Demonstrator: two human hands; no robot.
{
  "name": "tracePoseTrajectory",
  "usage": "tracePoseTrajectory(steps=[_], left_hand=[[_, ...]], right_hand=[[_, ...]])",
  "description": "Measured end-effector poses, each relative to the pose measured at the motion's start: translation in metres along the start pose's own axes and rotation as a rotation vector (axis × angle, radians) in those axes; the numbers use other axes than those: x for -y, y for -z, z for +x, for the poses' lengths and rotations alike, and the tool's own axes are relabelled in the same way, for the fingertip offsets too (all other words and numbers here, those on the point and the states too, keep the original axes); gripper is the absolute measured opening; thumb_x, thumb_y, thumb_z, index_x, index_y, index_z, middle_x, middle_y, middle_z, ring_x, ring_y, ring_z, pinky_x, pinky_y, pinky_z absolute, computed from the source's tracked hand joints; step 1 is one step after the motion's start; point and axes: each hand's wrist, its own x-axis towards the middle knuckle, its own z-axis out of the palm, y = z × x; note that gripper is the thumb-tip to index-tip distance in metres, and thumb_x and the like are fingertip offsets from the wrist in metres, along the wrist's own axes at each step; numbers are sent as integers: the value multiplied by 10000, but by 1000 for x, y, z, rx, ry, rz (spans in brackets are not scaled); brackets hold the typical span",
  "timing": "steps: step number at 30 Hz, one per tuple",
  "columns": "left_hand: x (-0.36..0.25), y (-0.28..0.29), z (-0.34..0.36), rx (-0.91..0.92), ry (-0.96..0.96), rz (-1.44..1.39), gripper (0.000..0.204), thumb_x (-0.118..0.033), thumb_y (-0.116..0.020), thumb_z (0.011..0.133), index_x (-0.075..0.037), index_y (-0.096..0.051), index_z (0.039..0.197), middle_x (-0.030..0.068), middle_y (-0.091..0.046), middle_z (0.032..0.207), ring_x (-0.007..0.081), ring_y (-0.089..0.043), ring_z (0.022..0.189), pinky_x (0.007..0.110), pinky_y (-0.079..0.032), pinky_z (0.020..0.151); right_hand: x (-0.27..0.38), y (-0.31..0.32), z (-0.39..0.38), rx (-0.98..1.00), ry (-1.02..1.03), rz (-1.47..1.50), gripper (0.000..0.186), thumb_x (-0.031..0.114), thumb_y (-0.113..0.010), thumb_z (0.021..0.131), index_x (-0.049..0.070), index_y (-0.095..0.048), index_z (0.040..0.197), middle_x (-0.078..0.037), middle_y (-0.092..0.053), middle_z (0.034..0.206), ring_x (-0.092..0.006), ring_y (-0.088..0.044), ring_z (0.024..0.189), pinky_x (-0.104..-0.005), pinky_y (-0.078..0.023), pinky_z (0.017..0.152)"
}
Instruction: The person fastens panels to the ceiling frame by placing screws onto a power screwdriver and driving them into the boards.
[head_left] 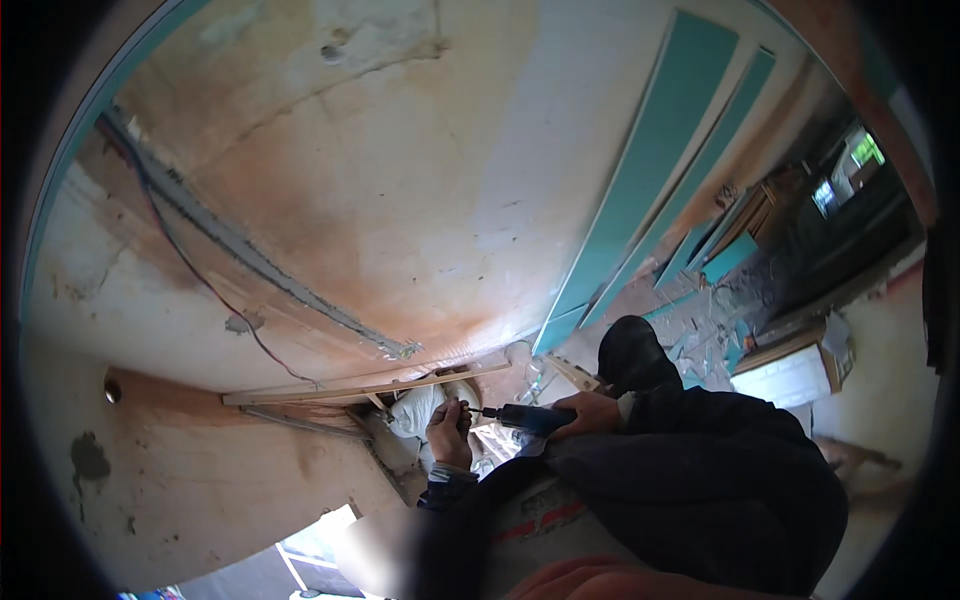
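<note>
"What's in the right hand [592, 413]?"
"A dark power drill [532, 418], gripped firmly, its bit [486, 411] pointing toward the left hand [450, 436]."
"And that one?"
"Raised near the bit's tip, fingers [459, 408] bent; I can't tell whether it holds anything."

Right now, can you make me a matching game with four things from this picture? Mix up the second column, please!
Things:
1. right hand
2. left hand
3. wide board
4. thin cable

Places and colours:
A. green, long, against the wall
B. up close to the tip of the power tool
C. dark and reddish, in the left part of the picture
D. gripping the power tool

Right pairs: 1-D, 2-B, 3-A, 4-C
</note>
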Motion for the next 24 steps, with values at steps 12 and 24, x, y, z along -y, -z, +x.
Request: tracePoseTrajectory(steps=[12, 24], left_hand=[[-18, -22, 19, -14, -130, 290, 130, -88, -635, 895, -11, -646, 999, 50, -666, 818, 92, -549, 607, 201, -449, 546], [-62, -67, 41, 143, -105, 300, 163, -119, -599, 925, 14, -612, 1019, 63, -641, 859, 94, -578, 690, 208, -492, 608]], right_hand=[[-9, -11, 10, -47, -11, 64, 608, 480, -724, 778, -7, -614, 1125, -188, -656, 1031, -275, -633, 940, -365, -481, 857], [-16, -4, 26, -268, 162, 224, 509, 387, -743, 776, 5, -626, 1091, -128, -657, 892, -212, -626, 800, -342, -493, 742]])
